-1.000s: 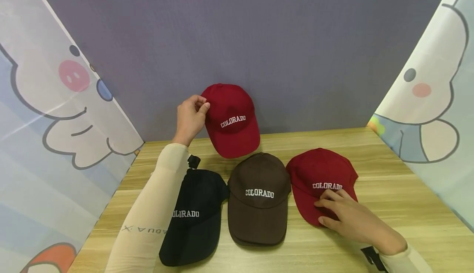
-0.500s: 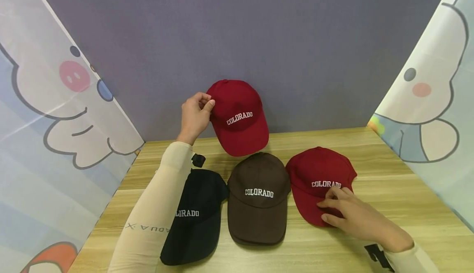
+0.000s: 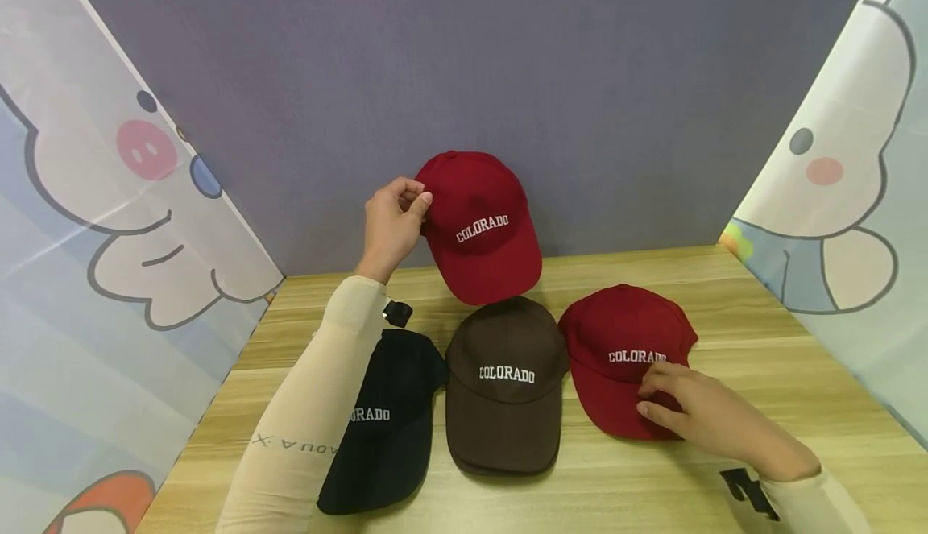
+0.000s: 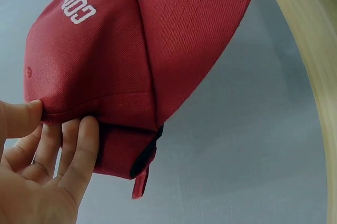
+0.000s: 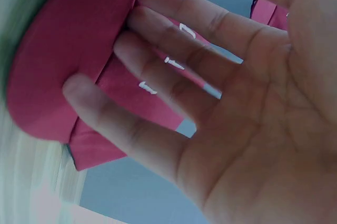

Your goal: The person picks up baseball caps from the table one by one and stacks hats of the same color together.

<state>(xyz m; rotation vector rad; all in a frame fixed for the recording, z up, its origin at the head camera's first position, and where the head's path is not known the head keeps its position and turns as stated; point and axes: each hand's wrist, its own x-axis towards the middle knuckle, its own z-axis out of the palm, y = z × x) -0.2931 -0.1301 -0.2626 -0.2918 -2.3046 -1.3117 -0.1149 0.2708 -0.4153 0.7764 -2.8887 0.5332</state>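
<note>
My left hand (image 3: 395, 224) pinches the side edge of a red baseball cap (image 3: 480, 220) lettered COLORADO, held raised against the grey backdrop. In the left wrist view the thumb lies on the outside of this cap (image 4: 95, 71) and the fingers are at its lower edge. My right hand (image 3: 714, 417) is over the brim of a second red cap (image 3: 623, 333) on the table, its fingers loosely bent and not gripping. In the right wrist view the spread fingers (image 5: 142, 140) lie in front of that cap (image 5: 58, 50); whether they touch it is hard to tell.
A brown cap (image 3: 507, 389) lies on the wooden table (image 3: 768, 357) between the second red cap and a black cap (image 3: 395, 437), which my left forearm partly covers. The grey backdrop (image 3: 507, 59) rises behind, with cartoon-printed panels (image 3: 80, 196) on both sides.
My left hand has carried the raised red cap to the right and slightly up. My right hand has drawn back a little to the right over the other red cap's brim.
</note>
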